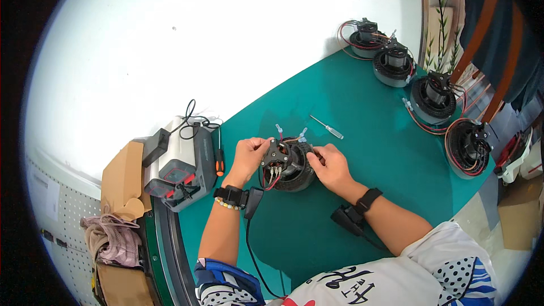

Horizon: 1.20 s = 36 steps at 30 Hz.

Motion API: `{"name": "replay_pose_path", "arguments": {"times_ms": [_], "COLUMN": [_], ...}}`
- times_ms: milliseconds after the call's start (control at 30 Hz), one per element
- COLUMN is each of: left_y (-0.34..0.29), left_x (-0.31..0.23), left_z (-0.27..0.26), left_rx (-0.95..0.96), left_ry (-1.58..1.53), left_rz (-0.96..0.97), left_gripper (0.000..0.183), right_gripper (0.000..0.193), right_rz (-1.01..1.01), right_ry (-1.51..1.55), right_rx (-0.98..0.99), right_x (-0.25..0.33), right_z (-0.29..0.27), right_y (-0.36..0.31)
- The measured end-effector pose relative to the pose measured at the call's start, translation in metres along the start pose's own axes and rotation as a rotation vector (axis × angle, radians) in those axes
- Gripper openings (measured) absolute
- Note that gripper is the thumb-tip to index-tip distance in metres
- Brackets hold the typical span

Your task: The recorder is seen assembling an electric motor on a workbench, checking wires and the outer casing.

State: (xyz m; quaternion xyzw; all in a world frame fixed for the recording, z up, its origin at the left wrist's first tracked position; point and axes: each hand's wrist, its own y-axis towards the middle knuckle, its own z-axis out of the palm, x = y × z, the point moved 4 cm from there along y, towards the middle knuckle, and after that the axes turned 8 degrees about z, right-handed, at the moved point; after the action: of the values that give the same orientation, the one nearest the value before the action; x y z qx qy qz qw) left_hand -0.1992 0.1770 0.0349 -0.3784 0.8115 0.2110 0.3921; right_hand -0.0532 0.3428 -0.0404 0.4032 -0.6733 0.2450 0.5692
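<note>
A round black motor unit with a three-armed black bracket stands on the green mat, between my two hands. Red and dark wires with metal terminals hang at its near side, and clear-capped wire ends stick up at the back. My left hand is closed, thumb and fingertips pinched at the bracket's left edge; whether a wire is also between them cannot be made out. On the opposite side, my right hand grips the unit's rim with bent fingers. A small screwdriver with a clear handle lies behind the unit.
Several similar motor units line the mat's right side. At left stand a grey-and-white machine with a black cable, an orange-and-black screwdriver, a cardboard box and a pinkish cloth. A person's dark clothing shows at far right.
</note>
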Motion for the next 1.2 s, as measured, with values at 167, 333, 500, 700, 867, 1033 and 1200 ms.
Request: {"name": "replay_pose_path", "arguments": {"times_ms": [167,333,500,700,867,1033,1200], "left_y": [-0.01,-0.018,-0.021,-0.011,-0.009,-0.015,-0.028], "left_x": [-0.017,-0.039,-0.068,-0.081,-0.093,-0.115,-0.108], "left_z": [0.002,0.004,0.02,0.018,0.033,0.06,0.072], "left_rx": [-0.036,0.132,0.167,0.284,0.301,0.305,0.28], "left_ry": [-0.083,0.142,0.275,0.286,0.616,1.043,1.172], "left_rz": [-0.024,0.024,0.183,0.21,0.336,0.425,0.568], "left_gripper": [0.061,0.062,0.073,0.071,0.057,0.043,0.039], "right_gripper": [0.031,0.029,0.032,0.033,0.032,0.032,0.031], "right_rz": [-0.019,-0.059,-0.005,0.019,0.023,-0.009,-0.004], "right_ry": [0.01,-0.004,-0.005,0.0,0.026,0.024,0.007], "right_rx": [0.001,-0.004,0.004,0.012,0.013,0.011,0.035], "right_x": [0.001,0.001,0.003,0.004,0.003,0.001,0.002], "right_z": [-0.003,-0.001,-0.002,-0.003,-0.002,-0.001,-0.001], "right_y": [0.0,0.0,0.0,0.001,0.0,0.0,0.001]}}
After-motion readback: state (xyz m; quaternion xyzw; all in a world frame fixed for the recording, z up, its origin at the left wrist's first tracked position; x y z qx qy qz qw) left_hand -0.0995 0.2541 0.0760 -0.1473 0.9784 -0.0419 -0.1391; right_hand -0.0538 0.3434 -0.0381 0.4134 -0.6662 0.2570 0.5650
